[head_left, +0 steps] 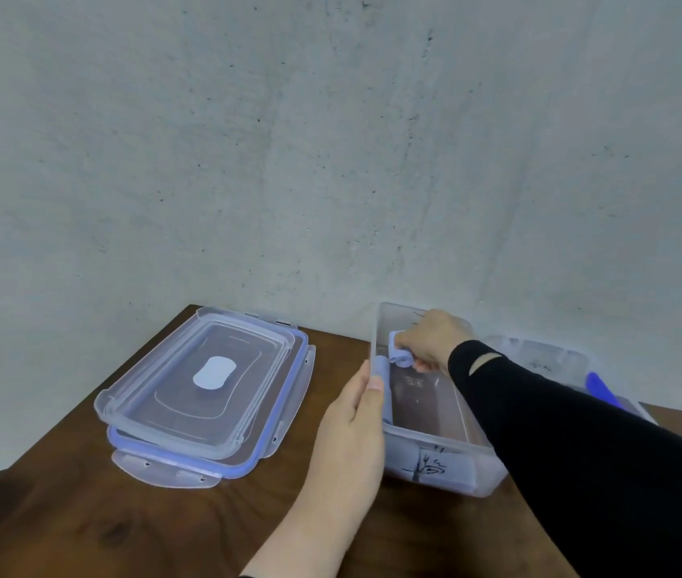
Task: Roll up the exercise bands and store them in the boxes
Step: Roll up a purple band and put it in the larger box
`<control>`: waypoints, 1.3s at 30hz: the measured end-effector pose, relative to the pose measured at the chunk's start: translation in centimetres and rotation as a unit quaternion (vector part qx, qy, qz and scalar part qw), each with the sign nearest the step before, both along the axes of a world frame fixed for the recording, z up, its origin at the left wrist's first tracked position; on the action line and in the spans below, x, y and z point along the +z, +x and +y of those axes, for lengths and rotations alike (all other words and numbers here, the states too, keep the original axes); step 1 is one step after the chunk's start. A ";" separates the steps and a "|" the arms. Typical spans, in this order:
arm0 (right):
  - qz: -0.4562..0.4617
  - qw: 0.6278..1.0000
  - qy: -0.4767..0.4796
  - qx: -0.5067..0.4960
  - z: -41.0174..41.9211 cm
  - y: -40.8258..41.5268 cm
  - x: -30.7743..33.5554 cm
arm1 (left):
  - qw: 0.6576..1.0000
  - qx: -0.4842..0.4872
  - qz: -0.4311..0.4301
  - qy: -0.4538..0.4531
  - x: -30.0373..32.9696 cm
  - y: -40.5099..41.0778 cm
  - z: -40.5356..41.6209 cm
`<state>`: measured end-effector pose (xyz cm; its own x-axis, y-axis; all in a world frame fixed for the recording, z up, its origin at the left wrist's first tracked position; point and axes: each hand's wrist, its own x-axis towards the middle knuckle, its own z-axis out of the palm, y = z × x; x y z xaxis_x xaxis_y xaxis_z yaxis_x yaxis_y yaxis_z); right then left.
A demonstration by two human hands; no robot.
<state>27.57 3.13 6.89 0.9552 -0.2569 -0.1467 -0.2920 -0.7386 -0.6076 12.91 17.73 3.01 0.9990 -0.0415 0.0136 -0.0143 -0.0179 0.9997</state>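
- Step in hand, as judged: a rolled band (pixel 398 355) is being set down inside the clear box (pixel 435 442), toward its far-left part.
- Right hand (pixel 431 340), in a black sleeve, is reached into the box; its fingers are curled round the pale blue roll, which is held just above or on the box floor — which of the two cannot be told.
- Left hand (pixel 356 423) is laid along the box's left wall, thumb hooked over the rim, fingers fairly straight outside; the box is steadied by it.
- A second pale blue roll (pixel 381 369) is seen against the left wall, touching the held one.
- Next move, as judged: the roll is to be released tight against its neighbour so it is not sprung open, then the hand lifted straight up past the rim.
- Two lids (pixel 201 394) are stacked to the left, well apart from the box; open desk (pixel 59 515) lies between and in front.
- A second box (pixel 548 360) sits just behind the right arm, a dark blue item (pixel 602 390) in it.
- The wall stands close behind; the desk's left edge is near the lids.
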 end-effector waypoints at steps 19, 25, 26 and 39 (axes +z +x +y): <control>0.089 0.986 0.141 -0.009 1.8 0.4 -0.3 | 1.000 -0.007 0.009 -0.015 0.0 0.5 -0.1; 0.094 0.988 0.124 0.000 1.2 0.0 -0.2 | 1.000 -0.011 0.002 -0.022 -0.3 0.4 0.1; 0.090 0.989 0.117 0.002 1.2 0.0 -0.3 | 1.000 -0.011 0.000 -0.021 -0.4 0.4 0.1; -0.174 0.975 0.141 -0.008 -0.3 -3.3 3.4 | 0.986 0.050 -0.144 0.062 0.2 -1.0 -0.3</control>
<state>24.24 2.79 10.32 0.9561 -0.2680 0.1184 -0.0418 -0.5247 -0.8502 11.94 17.43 3.17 0.9537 0.0369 0.2986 -0.2897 -0.1557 0.9444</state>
